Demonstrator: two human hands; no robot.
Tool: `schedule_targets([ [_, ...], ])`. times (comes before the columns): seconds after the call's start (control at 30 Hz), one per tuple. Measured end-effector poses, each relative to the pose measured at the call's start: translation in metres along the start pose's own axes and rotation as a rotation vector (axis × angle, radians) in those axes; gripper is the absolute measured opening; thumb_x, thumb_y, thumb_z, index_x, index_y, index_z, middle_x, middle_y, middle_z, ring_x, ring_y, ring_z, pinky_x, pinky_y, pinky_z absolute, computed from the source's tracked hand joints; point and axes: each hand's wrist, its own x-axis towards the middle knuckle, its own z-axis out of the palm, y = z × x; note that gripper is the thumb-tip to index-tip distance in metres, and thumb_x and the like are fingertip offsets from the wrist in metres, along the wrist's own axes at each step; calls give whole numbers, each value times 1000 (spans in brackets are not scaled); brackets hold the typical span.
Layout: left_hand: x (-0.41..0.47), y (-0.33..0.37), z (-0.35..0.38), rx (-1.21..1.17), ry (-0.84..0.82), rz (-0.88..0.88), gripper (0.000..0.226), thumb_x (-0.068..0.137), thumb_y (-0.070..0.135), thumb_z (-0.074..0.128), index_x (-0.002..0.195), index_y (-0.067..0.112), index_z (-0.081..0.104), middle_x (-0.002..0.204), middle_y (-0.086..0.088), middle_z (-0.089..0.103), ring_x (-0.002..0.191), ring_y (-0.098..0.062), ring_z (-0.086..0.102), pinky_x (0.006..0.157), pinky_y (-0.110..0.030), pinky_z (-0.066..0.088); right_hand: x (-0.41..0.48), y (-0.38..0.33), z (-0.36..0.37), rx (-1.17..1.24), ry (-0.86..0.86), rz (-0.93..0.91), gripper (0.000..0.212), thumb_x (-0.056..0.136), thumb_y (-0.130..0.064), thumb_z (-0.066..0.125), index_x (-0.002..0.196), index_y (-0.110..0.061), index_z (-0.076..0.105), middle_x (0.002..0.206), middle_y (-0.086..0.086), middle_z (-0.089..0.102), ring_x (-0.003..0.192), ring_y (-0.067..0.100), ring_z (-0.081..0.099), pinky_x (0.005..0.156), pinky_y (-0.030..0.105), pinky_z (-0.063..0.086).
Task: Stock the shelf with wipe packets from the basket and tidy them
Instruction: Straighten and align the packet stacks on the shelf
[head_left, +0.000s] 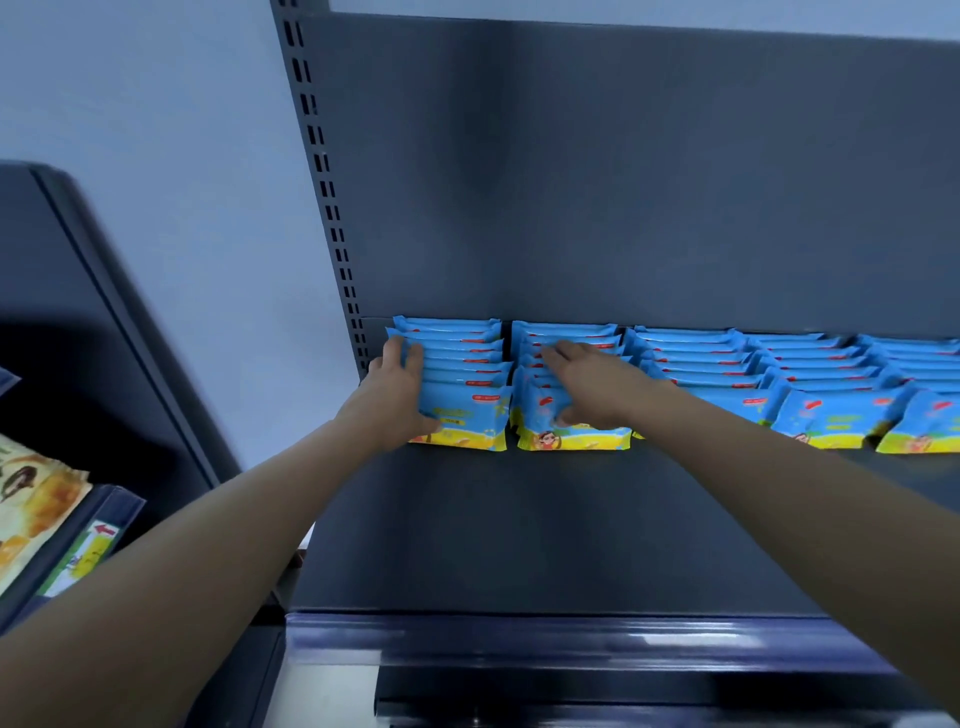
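Note:
Several rows of blue and yellow wipe packets stand upright at the back of a dark grey shelf (545, 530). My left hand (397, 395) grips the left side of the leftmost row of packets (462, 384), fingers along its flank and thumb on the front packet. My right hand (592, 384) lies spread over the top and front of the second row of packets (566, 436), pressing on it. More rows of packets (810, 384) continue to the right. No basket is in view.
A slotted upright post (332, 218) and the grey back panel (649, 182) bound the shelf. Its front rail (545, 639) carries a price strip. To the left, a neighbouring shelf unit (78, 551) holds yellow snack bags (31, 499).

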Motion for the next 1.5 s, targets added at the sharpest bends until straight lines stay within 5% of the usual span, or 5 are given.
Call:
schedule_targets([
  [0.17,-1,3,-1,80,36,-2,97,69,42,73,142,10,18,146,-10,15,128,-32,31,101,-40,42,0,-5,4,-27,43,-6,79,87,-34,63,147,-6,19,150,13,26,136,29,29,108,41,36],
  [0.37,5,4,-4,223,-51,5,120,66,56,71,149,21,-8,155,-6,-5,142,-35,5,111,-46,28,-3,-3,-1,8,-5,-14,88,84,-38,66,149,-7,13,154,10,17,142,27,19,114,40,28],
  [0.83,5,16,-4,316,-41,-31,110,66,57,68,145,9,8,147,-10,14,131,-37,24,102,-44,40,-8,9,2,12,1,-64,85,89,-22,61,151,-9,4,159,8,4,145,25,12,117,36,22],
  [1.1,-1,26,-11,377,-62,-62,121,68,71,61,148,11,-7,156,-11,-5,144,-39,-7,118,-48,9,-12,18,1,76,-4,-56,96,85,-33,67,151,-11,1,159,5,3,147,23,5,119,35,13],
  [1.5,12,91,-3,252,39,246,93,73,63,63,142,9,30,155,-6,12,146,-27,-3,118,-42,-6,-38,55,3,-60,50,118,84,80,-49,67,144,-8,31,157,9,13,147,26,1,119,40,9],
])
